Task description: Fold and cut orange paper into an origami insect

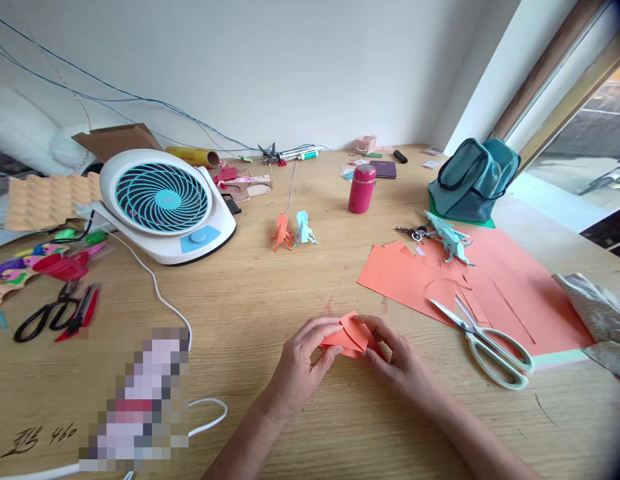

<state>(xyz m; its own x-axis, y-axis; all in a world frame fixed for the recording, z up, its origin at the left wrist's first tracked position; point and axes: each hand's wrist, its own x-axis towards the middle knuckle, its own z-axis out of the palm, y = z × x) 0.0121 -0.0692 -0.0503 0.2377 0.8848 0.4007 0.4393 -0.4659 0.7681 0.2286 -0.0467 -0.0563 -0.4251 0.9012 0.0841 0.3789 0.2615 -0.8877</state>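
Observation:
A small piece of folded orange paper (pixel 351 333) is held just above the wooden table, between both hands. My left hand (pixel 310 353) pinches its left side, thumb in front and fingers behind. On the other side, my right hand (pixel 393 353) grips the right edge with thumb and index finger. Part of the paper is covered by my fingers. White-handled scissors (pixel 490 347) lie to the right of my right hand, partly on orange paper sheets (pixel 530 293). Farther back stand an orange paper figure (pixel 281 232) and a light blue paper figure (pixel 304 229).
A white fan (pixel 163 200) stands at the left, its cable (pixel 160 293) running forward. Black scissors (pixel 47 319) and a red cutter (pixel 83 313) lie left. Behind are a pink flask (pixel 362 190), a teal bag (pixel 467 180), keys (pixel 415 232) and a larger light blue paper figure (pixel 450 239).

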